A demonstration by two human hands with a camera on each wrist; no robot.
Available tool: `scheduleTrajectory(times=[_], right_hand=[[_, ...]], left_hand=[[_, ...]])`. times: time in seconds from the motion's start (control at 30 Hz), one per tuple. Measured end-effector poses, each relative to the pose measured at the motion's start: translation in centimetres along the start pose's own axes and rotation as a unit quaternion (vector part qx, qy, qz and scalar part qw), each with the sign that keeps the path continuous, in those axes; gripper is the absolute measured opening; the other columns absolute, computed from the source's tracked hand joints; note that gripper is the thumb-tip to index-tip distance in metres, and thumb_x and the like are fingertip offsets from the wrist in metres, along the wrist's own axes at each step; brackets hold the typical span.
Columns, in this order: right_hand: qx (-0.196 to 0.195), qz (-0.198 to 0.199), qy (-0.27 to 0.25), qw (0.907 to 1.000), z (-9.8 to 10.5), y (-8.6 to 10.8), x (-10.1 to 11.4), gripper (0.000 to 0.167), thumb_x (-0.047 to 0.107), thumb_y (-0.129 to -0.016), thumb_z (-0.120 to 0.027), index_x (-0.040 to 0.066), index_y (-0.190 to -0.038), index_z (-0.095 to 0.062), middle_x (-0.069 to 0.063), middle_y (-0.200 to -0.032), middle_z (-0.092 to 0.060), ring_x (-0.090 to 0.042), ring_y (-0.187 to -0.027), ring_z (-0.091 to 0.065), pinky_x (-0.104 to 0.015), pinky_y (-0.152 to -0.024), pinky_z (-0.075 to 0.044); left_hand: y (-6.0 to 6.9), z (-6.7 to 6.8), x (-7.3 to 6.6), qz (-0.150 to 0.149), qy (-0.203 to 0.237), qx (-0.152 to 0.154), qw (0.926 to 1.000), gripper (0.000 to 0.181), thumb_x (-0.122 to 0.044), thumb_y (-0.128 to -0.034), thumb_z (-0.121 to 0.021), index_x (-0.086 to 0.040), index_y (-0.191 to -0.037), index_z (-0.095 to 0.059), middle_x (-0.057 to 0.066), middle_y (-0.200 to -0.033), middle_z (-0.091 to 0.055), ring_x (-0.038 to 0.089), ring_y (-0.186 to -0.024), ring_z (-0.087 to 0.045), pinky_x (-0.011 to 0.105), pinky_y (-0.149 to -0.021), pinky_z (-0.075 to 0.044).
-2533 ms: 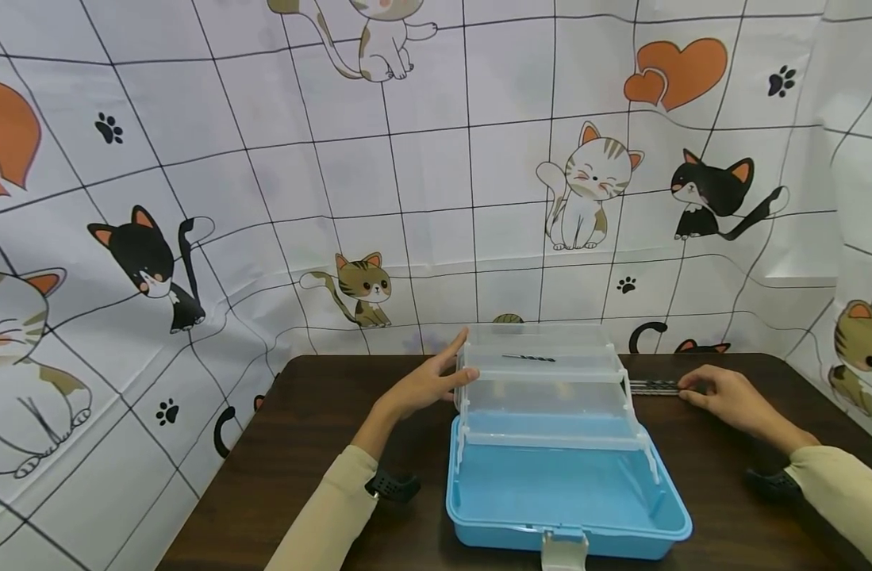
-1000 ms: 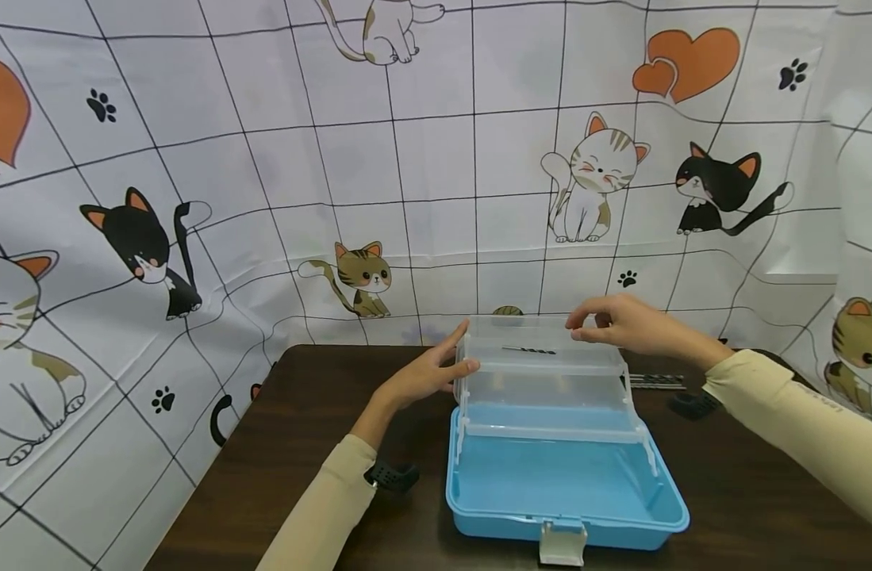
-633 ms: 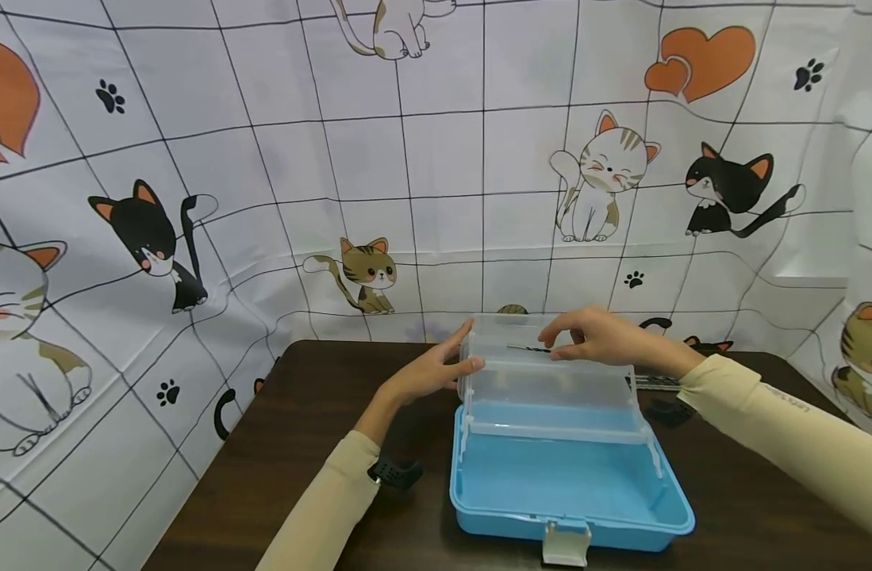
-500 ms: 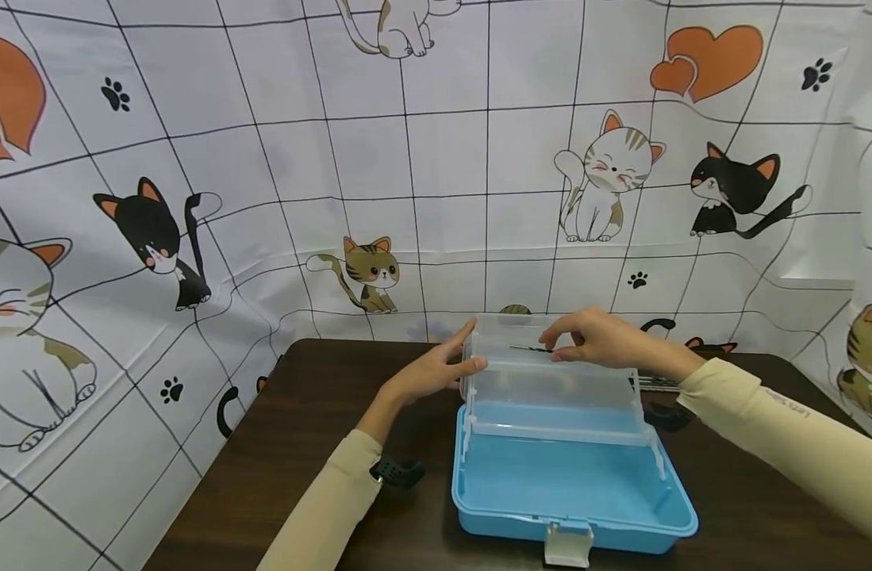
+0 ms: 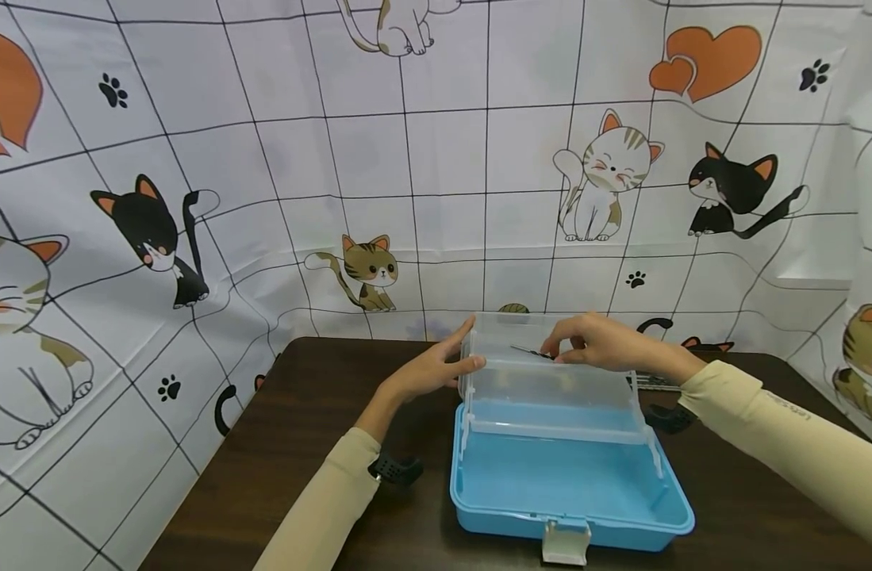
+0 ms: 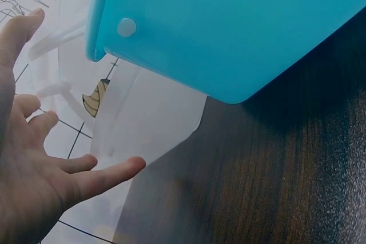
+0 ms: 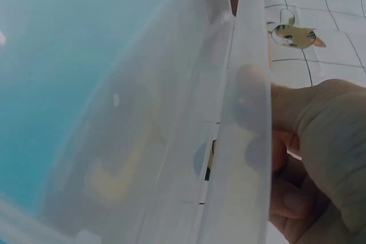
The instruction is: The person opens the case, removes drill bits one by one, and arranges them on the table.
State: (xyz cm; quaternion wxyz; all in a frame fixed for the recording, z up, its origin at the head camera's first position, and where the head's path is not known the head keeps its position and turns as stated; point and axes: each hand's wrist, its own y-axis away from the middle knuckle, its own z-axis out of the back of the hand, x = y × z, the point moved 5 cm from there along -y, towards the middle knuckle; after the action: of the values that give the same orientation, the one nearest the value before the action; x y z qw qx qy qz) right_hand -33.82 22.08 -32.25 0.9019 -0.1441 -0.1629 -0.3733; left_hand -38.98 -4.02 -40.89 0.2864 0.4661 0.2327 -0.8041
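A light blue storage box (image 5: 571, 484) with translucent fold-out trays stands open on the table. In its topmost tray (image 5: 500, 329) lies a dark twist drill bit (image 5: 527, 350), slightly slanted. My right hand (image 5: 603, 341) reaches into that tray from the right and pinches the bit's right end between thumb and fingertips. Through the cloudy tray wall (image 7: 243, 141) in the right wrist view, these fingertips are blurred. At the tray's left end my left hand (image 5: 436, 366) steadies the edge, fingers extended; the left wrist view shows that hand (image 6: 46, 181) with its fingers spread.
More drill bits (image 5: 653, 382) lie side by side on the dark wooden table (image 5: 264, 492), right of the trays, partly behind my right forearm. A whitish latch (image 5: 566, 543) hangs at the box's front. Behind the table hangs a cat-print cloth (image 5: 443, 159).
My right hand has left the drill bits on the table, moved up and left to the top tray, and taken hold of the bit, which now tilts slightly. The left hand stays put.
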Motion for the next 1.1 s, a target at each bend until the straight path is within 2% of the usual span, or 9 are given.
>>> scheduleTrajectory(times=[0.1, 0.23, 0.5, 0.73, 1.1], right_hand=[[0.004, -0.008, -0.002, 1.0, -0.16, -0.09, -0.32, 0.019, 0.012, -0.095, -0.074, 0.015, -0.114, -0.076, 0.006, -0.1, -0.07, -0.01, -0.062, -0.052, -0.027, -0.054, -0.045], [0.008, -0.01, 0.003, 0.9999, -0.27, -0.03, -0.51, 0.023, 0.011, -0.095, -0.075, 0.014, -0.118, -0.075, 0.006, -0.099, -0.068, -0.01, -0.061, -0.052, -0.027, -0.054, -0.045], [0.006, 0.011, 0.008, 0.9999, -0.17, -0.18, -0.25, 0.024, 0.007, -0.095, -0.074, 0.008, -0.119, -0.074, 0.001, -0.097, -0.069, -0.008, -0.059, -0.05, -0.026, -0.052, -0.043], [-0.009, 0.016, 0.019, 0.9996, -0.38, -0.48, -0.22, 0.017, 0.01, -0.096, -0.073, 0.009, -0.113, -0.077, 0.005, -0.095, -0.07, -0.008, -0.059, -0.05, -0.026, -0.053, -0.044], [-0.02, 0.008, -0.008, 0.9997, -0.15, -0.19, -0.27, 0.013, 0.007, -0.096, -0.073, 0.009, -0.108, -0.078, 0.004, -0.092, -0.067, -0.009, -0.058, -0.046, -0.026, -0.053, -0.041]], left_hand=[[0.07, -0.06, 0.0, -0.002, 0.003, -0.001, 1.0, 0.086, -0.064, -0.0955, -0.06, -0.053, -0.159, -0.003, -0.002, -0.169, -0.004, 0.036, -0.147, -0.029, 0.051, -0.098, -0.05], [0.1, -0.22, -0.11, -0.005, 0.003, -0.001, 1.0, 0.085, -0.063, -0.0962, -0.059, -0.052, -0.159, -0.003, 0.001, -0.169, -0.005, 0.039, -0.145, -0.031, 0.054, -0.099, -0.048], [0.09, -0.19, -0.27, -0.006, 0.008, -0.003, 0.9999, 0.084, -0.06, -0.0972, -0.06, -0.051, -0.159, -0.004, 0.003, -0.169, -0.009, 0.035, -0.143, -0.036, 0.048, -0.095, -0.052], [0.03, -0.19, -0.09, -0.006, 0.012, 0.0, 0.9999, 0.085, -0.061, -0.0969, -0.06, -0.053, -0.159, -0.002, 0.002, -0.169, -0.008, 0.033, -0.145, -0.033, 0.046, -0.094, -0.053], [-0.02, -0.11, -0.08, -0.007, 0.009, -0.005, 0.9999, 0.088, -0.062, -0.0959, -0.061, -0.048, -0.161, -0.004, 0.004, -0.168, -0.013, 0.036, -0.14, -0.042, 0.046, -0.093, -0.054]])
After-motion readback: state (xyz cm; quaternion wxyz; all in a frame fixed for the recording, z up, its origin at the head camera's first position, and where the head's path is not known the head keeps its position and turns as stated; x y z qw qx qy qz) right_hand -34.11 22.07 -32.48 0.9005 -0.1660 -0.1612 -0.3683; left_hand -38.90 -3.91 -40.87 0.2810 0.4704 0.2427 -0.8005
